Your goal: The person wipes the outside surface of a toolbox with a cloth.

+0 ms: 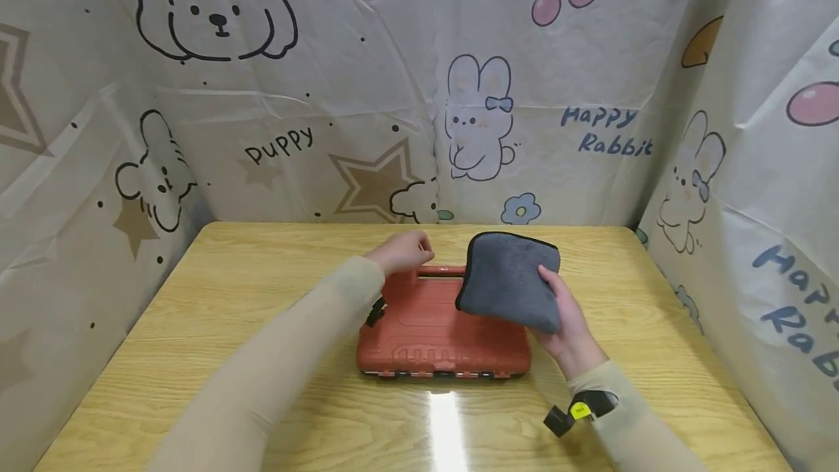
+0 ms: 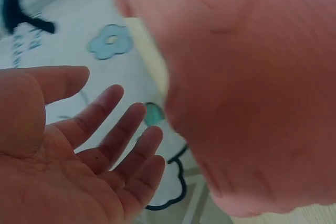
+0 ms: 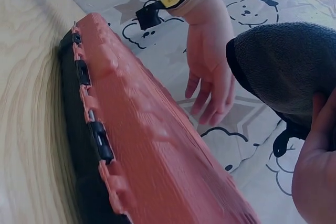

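A folded grey plush cloth with black edging is held up by my right hand, the thumb on its near face. In the right wrist view a small black loop hangs from the cloth. Below it a red plastic case lies on the table, lid shut, with dark latches along its near side. My left hand hovers at the far left of the case near its handle. The left wrist view shows those fingers loosely bent, with nothing between them, beside the blurred case.
The case lies flat on a light wooden table. A printed sheet with cartoon animals stands behind the table and along both sides. Each wrist wears a black camera mount, such as the one on the right wrist.
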The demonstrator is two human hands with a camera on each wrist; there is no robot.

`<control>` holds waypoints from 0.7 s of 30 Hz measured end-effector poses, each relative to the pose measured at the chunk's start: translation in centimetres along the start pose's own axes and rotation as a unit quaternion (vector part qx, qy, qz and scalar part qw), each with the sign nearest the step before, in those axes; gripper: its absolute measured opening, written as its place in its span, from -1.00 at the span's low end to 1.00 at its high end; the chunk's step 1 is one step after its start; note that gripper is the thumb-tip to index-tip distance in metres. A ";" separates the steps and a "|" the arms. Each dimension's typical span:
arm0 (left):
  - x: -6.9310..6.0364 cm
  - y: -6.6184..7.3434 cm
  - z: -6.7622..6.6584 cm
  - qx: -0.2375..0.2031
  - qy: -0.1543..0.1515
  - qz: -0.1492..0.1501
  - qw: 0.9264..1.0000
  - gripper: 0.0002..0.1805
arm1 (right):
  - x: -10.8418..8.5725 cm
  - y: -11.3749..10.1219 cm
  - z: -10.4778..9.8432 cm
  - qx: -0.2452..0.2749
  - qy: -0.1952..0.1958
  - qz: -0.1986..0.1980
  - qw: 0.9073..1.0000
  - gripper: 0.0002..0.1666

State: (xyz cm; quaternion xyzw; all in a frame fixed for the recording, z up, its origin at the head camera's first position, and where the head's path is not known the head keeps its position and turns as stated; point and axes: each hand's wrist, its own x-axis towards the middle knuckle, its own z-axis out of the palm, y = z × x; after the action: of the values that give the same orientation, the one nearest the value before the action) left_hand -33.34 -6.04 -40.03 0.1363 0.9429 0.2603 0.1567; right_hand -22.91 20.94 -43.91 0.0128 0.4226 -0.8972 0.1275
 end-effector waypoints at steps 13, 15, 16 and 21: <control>1.3 -1.2 2.9 0.128 -0.028 0.011 0.991 -0.63 | -1.6 -1.7 -1.4 0.110 0.003 0.004 0.994 -0.32; 1.7 -1.4 3.3 0.132 -0.028 0.007 0.991 -0.65 | -1.8 -1.9 -1.9 0.139 -0.002 0.001 0.990 -0.40; 1.9 -1.5 3.4 0.136 -0.028 0.003 0.990 -0.66 | -1.8 -1.9 -2.1 0.148 -0.002 0.000 0.989 -0.43; 2.3 -1.0 3.3 0.155 -0.035 -0.022 0.987 -0.69 | -1.9 -2.2 -2.8 0.167 0.020 -0.001 0.986 -0.30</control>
State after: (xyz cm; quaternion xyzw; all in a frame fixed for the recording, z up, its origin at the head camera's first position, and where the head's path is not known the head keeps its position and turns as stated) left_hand -34.41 -4.60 -43.78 0.1474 0.9685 0.1027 0.1723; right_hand -21.80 24.85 -43.75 0.0515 0.2697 -0.9548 0.1137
